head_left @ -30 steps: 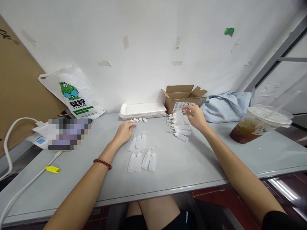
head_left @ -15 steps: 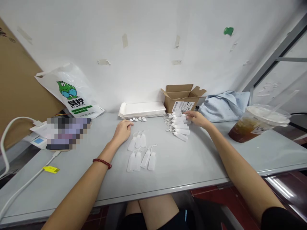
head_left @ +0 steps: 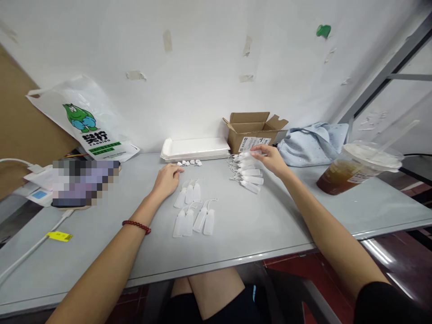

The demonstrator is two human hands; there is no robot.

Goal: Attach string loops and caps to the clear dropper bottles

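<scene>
My right hand [head_left: 270, 157] is at the far end of a fanned row of white plastic tags [head_left: 251, 173] with thin looped ties. Its thumb and fingers close over the end of the uppermost tag, partly hiding it. My left hand [head_left: 167, 179] rests on the table, fingers loosely bent, holding nothing visible. Its fingertips lie beside several small white pieces [head_left: 192, 162], too small to name. Nearer me, between the hands, more white tags [head_left: 209, 222] lie flat in two groups, ties pointing away.
On the grey table [head_left: 236, 243], a stack of white envelopes [head_left: 199, 148] and an open cardboard box [head_left: 251, 132] stand against the wall. A blue cloth [head_left: 312, 144] and a tilted drink cup [head_left: 357, 168] are right. A plastic bag [head_left: 91, 121], phone [head_left: 86, 184] and cable [head_left: 37, 252] lie left.
The view has shifted slightly, moving everything a little left and up. My right hand has edged across the uppermost tags. My left hand stays beside the small white pieces.
</scene>
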